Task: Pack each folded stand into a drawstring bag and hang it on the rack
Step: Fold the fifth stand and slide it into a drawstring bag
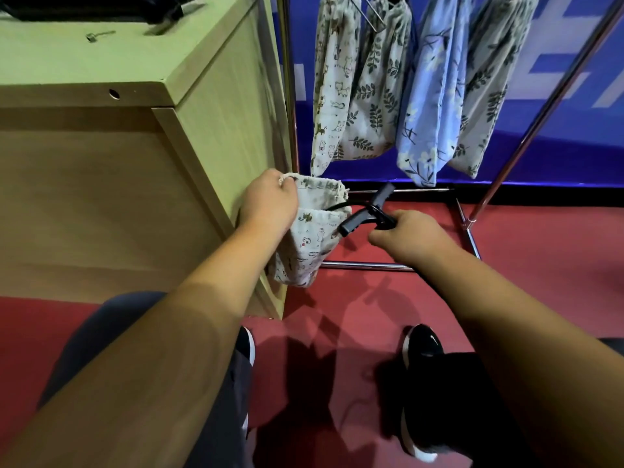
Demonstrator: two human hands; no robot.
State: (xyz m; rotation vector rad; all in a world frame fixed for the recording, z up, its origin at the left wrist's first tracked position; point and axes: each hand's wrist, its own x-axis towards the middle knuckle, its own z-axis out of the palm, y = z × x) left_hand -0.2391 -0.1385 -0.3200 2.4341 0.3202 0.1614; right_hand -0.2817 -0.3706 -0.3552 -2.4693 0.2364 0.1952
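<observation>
**Desk:** Where's the stand on your feed?

**Me:** In my right hand (410,236), which is clenched round the hinge end. The folded stand (363,216) runs leftward out of that fist, and its near leg tip sits just beside the mouth of the drawstring bag (304,244). A second leg splays up and away, towards the rack (368,264).

**Desk:** And the bag?

**Me:** My left hand (270,206) pinches the rim by the cord and hangs the bag against the corner of the cabinet (101,197), with the mouth tilted right, facing the stand. A thin black loop seems to cross the rim already, but I can't tell whether it's inside.

**Desk:** So what does the next move turn on?

**Me:** I'd say the stand's long axis lies nearly level while the bag hangs downward, so the right hand has to tip it in leg-first. That splayed leg may catch the rim. Four bags (371,96) hang on the rack beyond
</observation>
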